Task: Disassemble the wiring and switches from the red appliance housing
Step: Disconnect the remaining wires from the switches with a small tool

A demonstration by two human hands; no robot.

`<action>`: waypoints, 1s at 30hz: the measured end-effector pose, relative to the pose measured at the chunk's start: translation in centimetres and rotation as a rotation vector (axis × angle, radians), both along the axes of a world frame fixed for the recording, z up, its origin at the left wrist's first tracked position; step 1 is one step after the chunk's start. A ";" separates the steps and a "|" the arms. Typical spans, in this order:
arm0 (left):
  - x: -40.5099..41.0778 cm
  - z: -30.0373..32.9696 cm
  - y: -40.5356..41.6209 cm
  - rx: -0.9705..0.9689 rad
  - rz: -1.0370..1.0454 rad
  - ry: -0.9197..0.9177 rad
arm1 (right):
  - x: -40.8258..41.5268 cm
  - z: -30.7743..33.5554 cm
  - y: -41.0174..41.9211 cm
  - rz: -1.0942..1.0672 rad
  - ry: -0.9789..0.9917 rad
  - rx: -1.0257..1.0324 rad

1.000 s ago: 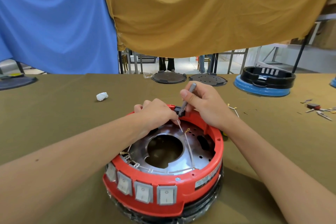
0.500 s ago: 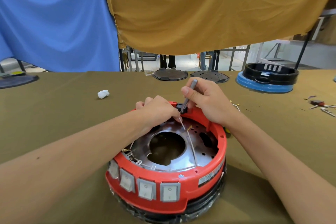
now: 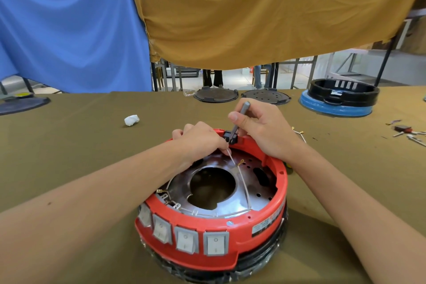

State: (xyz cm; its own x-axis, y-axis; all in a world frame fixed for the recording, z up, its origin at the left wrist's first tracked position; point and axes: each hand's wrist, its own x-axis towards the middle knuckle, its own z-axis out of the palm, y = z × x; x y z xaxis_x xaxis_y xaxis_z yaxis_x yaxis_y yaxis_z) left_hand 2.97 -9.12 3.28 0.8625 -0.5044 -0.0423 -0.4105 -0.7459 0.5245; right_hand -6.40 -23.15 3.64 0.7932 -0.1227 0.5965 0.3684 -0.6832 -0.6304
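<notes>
A: Barely anything's moved since a sec ago, the red housing (image 3: pixel 214 221) just sits a touch lower in view, still mid-table on its black base.

B: Why that pose?

A: Guessing leverage. Right hand (image 3: pixel 265 129) is wrapped round a gray tool (image 3: pixel 238 120) poking the black connector (image 3: pixel 230 137) on the housing's far rim; left hand (image 3: pixel 200 139) pinches a white wire (image 3: pixel 231 157) beside it.
</notes>
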 end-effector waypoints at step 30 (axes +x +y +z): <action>-3.7 6.0 5.6 -1.073 -0.104 0.230 | 0.1 -0.4 -1.5 0.139 -0.030 0.751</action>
State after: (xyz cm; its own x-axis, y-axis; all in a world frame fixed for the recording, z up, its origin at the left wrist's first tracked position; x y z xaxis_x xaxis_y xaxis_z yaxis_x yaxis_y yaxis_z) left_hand -0.76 -3.54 9.31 0.8411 -0.4448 0.3076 -0.2548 0.1756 0.9509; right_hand -6.34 -24.63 3.28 0.8158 -0.4038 0.4140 0.4442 -0.0209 -0.8957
